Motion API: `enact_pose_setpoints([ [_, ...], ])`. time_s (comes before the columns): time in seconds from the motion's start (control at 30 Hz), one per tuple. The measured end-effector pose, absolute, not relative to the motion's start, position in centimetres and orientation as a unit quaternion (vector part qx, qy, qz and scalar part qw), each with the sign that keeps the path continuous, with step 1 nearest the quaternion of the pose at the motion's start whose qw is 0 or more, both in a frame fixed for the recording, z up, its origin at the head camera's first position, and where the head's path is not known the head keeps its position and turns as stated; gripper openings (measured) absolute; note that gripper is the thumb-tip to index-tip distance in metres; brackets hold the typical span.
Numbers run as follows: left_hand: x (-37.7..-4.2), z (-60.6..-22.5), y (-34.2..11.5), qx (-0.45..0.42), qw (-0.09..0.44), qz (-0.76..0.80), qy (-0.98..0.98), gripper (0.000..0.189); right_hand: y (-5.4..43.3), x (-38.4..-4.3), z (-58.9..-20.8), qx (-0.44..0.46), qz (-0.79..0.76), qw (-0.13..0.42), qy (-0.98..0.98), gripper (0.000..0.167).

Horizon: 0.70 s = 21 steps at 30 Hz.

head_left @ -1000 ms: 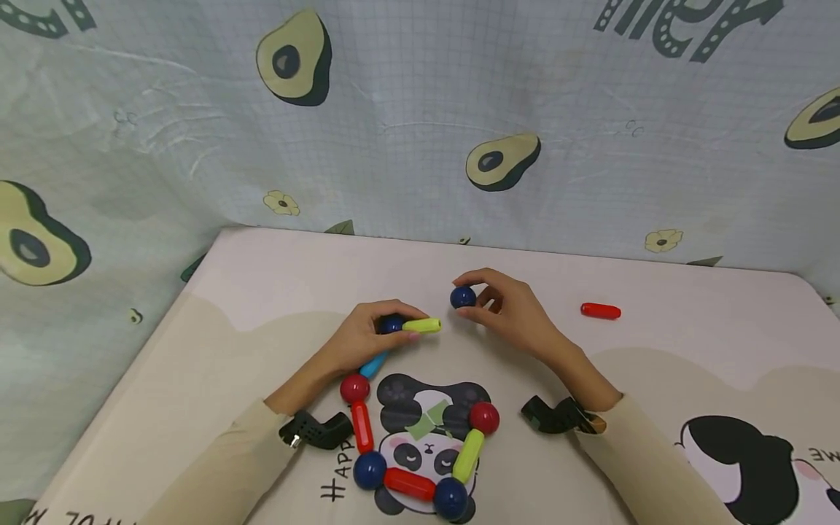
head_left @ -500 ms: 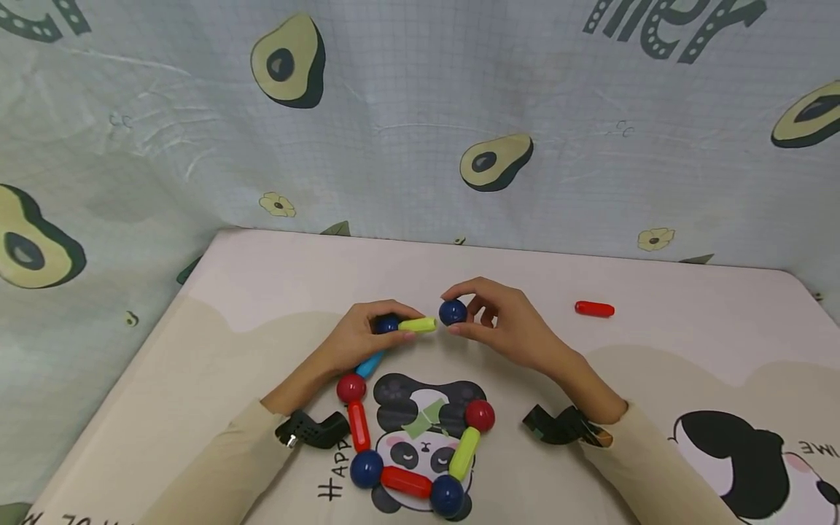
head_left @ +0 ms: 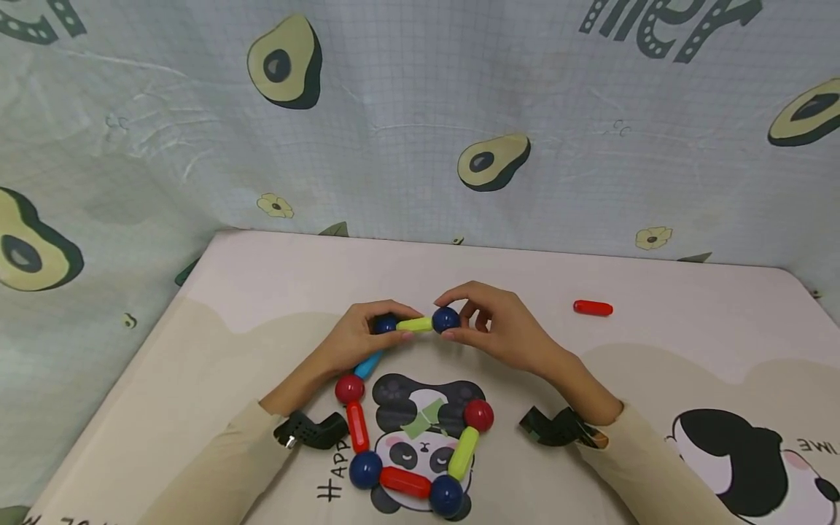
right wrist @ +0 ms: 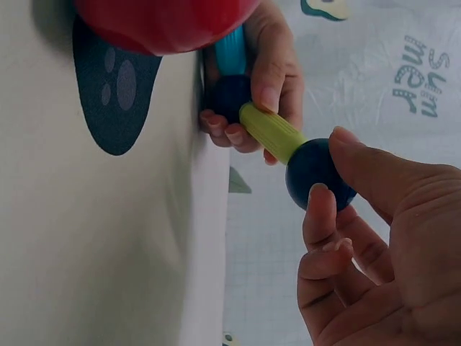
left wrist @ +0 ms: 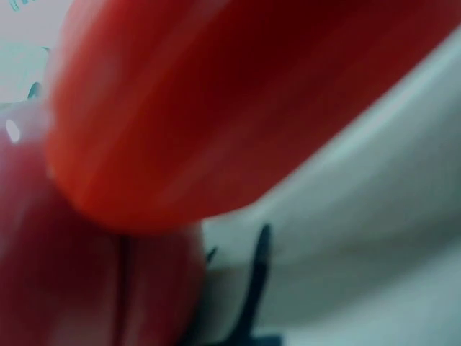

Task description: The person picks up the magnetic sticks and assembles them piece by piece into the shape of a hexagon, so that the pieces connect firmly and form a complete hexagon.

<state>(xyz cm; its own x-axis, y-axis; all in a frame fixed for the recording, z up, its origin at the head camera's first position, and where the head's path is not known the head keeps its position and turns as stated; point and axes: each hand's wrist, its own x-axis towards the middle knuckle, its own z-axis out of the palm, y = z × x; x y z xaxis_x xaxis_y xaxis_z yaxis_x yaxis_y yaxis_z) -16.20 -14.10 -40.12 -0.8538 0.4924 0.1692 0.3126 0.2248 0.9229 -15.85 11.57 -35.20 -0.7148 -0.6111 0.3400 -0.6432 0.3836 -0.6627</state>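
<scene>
My left hand (head_left: 357, 337) holds a dark blue ball (head_left: 385, 324) and the near part of a yellow-green rod (head_left: 415, 324) joined to it. Between thumb and fingers, my right hand (head_left: 505, 321) pinches another dark blue ball (head_left: 445, 320), which meets the rod's free end. From the left-hand ball a light blue rod (head_left: 368, 364) runs down to a red ball (head_left: 350, 389). The chain goes on through a red rod (head_left: 357, 427), a blue ball (head_left: 365, 469), a second red rod (head_left: 405, 482), a blue ball (head_left: 446, 496) and a yellow-green rod (head_left: 464, 453) to a red ball (head_left: 479, 415).
A loose red rod (head_left: 593, 308) lies on the table (head_left: 656, 313) to the right of my right hand. Behind the table hangs a pale cloth (head_left: 394, 87) with avocado prints. A red rod (left wrist: 216, 108) fills much of the left wrist view.
My right hand has moved left and slightly down, bringing its blue ball against the end of the yellow-green rod. The left hand keeps its hold almost in place.
</scene>
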Motion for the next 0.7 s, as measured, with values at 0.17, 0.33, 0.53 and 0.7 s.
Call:
enact_pose_setpoints([
  [0.17, -16.1, -40.1, -14.1, 0.257, 0.081, 0.568, 0.778, 0.029, 11.6, -15.8, -35.2, 0.372, 0.404, 0.015, -0.836, 0.041],
  [0.33, -16.1, -40.0, -14.1, 0.255, 0.084, 0.564, 0.781, 0.027, 12.5, -15.8, -34.8, 0.357, 0.392, 0.011, -0.848, 0.043],
  [0.53, -16.2, -40.0, -14.1, 0.250, 0.084, 0.561, 0.785, 0.027, 15.9, -16.1, -34.3, 0.324, 0.347, 0.051, -0.879, 0.044],
  [0.7, -16.1, -40.0, -14.2, 0.253, 0.081, 0.564, 0.782, 0.027, 19.6, -16.1, -34.8, 0.277, 0.310, 0.095, -0.905, 0.041],
])
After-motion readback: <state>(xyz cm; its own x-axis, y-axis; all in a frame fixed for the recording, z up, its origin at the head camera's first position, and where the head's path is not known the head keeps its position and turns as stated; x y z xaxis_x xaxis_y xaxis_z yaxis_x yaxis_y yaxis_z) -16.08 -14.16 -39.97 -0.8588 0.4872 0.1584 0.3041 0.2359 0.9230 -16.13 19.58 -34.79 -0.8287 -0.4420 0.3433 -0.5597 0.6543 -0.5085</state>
